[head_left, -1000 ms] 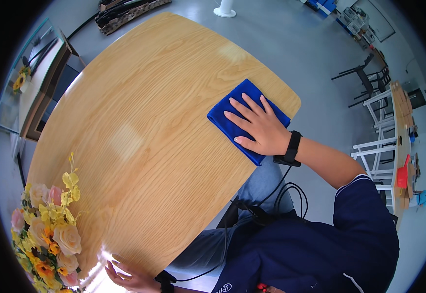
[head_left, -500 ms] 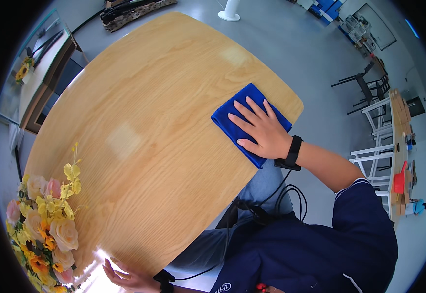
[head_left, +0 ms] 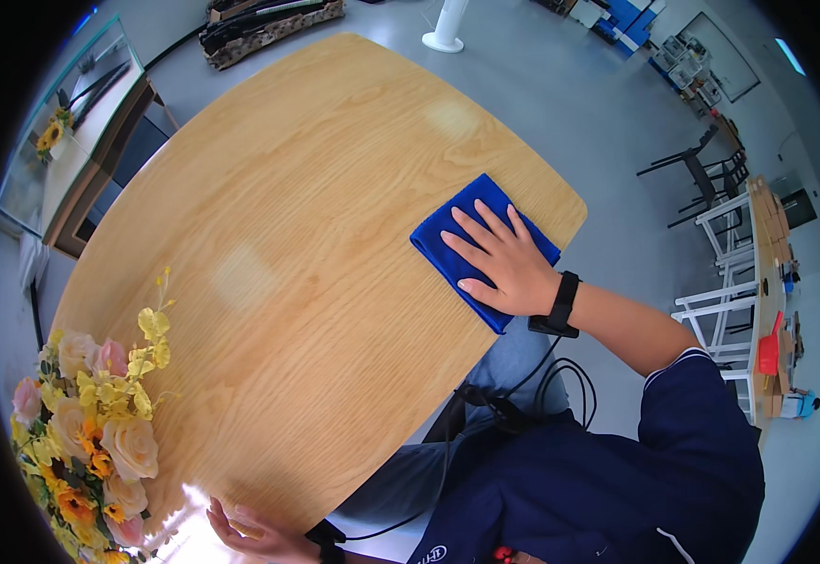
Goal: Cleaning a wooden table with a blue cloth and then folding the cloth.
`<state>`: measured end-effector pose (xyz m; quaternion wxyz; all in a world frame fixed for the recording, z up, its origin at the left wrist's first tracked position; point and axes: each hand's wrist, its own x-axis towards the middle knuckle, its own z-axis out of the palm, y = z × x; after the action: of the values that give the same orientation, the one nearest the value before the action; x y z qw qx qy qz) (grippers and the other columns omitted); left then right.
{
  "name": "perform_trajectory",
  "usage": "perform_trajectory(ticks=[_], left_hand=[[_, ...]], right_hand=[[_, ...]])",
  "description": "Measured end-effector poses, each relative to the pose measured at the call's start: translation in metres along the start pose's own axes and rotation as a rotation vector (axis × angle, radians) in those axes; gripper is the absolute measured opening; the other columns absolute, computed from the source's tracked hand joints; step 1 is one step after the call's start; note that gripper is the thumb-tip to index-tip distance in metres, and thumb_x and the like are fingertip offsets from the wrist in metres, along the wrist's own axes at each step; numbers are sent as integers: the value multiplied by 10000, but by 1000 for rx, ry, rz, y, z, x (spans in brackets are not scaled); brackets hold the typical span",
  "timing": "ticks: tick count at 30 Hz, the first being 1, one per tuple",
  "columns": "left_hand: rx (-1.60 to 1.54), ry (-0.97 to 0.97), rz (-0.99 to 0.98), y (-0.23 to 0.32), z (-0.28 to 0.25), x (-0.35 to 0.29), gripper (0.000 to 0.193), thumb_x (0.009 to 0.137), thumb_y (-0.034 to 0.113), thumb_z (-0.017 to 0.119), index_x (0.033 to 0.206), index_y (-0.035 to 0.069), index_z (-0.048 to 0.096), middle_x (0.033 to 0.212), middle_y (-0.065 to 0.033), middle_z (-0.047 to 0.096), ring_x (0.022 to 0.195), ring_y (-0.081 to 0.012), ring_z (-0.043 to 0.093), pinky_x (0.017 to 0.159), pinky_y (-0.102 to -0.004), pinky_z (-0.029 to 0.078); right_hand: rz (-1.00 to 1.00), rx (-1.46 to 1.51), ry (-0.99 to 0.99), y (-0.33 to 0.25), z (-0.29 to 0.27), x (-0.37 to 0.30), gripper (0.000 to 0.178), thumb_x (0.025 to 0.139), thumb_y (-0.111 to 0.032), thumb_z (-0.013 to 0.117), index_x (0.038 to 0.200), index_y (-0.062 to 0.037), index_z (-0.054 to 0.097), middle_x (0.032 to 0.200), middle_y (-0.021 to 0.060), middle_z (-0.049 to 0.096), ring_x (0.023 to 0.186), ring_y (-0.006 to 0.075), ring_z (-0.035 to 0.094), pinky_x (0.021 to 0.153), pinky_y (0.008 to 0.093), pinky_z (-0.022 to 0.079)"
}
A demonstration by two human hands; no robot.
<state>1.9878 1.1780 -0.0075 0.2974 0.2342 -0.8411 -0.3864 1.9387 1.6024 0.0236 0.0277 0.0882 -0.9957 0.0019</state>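
Observation:
My right hand (head_left: 512, 270) lies flat on a folded blue cloth (head_left: 462, 215), fingers spread and pressing it against the wooden table (head_left: 288, 226). The cloth rests near the table's right end, one corner reaching the near edge. Down at the lower left, my left hand (head_left: 258, 534) hovers at or rests on the near edge; contact is hard to tell. Its fingers are loosely bent and apart, with nothing in them. Beside it stands a bunch of flowers (head_left: 100, 432) in yellow, cream, pink and orange.
Black cables (head_left: 570, 376) hang by my lap below the near edge. A glass display case (head_left: 71, 122) stands beyond the table's left side. Past the right end are black chairs (head_left: 697, 169) and a long bench with white legs (head_left: 716, 305). A white post (head_left: 444, 33) stands on the far floor.
The table and its surroundings sit slightly lower in the picture, as my head has tilted a little. Both hands and the cloth keep nearly the same places on the table.

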Motion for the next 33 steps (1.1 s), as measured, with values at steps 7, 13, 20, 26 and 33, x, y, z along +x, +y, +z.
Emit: perform_trajectory(ticks=[7,13,20,26,33], left_hand=[[54,57,303,3,-4,-1,426,915,263,559,1184,-55,467,1069,-218,599,958,-340,593,853,-419,472],[-1,69,254,8,-4,-2,455,909,288,566,1194,-50,462,1095,-208,593,979,-342,585,877,-425,459],[-28,-60,135,2,-8,-2,408,934,215,487,1254,-33,432,1221,-150,544,1180,-271,476,1029,-401,329],[-39,-71,168,-6,-9,-1,405,931,214,490,1251,-29,443,1227,-144,543,1183,-270,475,1032,-396,320],[-23,-63,192,-5,-9,2,370,920,118,491,1229,-69,411,1205,-203,529,1134,-306,507,1016,-410,344]], right_hand=[[-5,11,-8,-9,0,1,569,898,-459,451,1391,-189,363,1479,131,246,1367,383,174,1054,620,116],[-18,0,-23,-19,0,3,571,903,-456,440,1396,-182,354,1481,134,241,1372,382,161,1056,619,109],[-6,17,-22,-33,0,2,568,905,-457,435,1394,-178,357,1479,141,239,1372,386,154,1053,625,102],[-38,33,2,-43,0,2,566,902,-453,447,1387,-172,366,1475,145,244,1365,395,166,1048,629,104],[-54,65,25,-61,1,3,567,900,-441,453,1388,-167,362,1477,150,236,1363,403,161,1042,636,95]])
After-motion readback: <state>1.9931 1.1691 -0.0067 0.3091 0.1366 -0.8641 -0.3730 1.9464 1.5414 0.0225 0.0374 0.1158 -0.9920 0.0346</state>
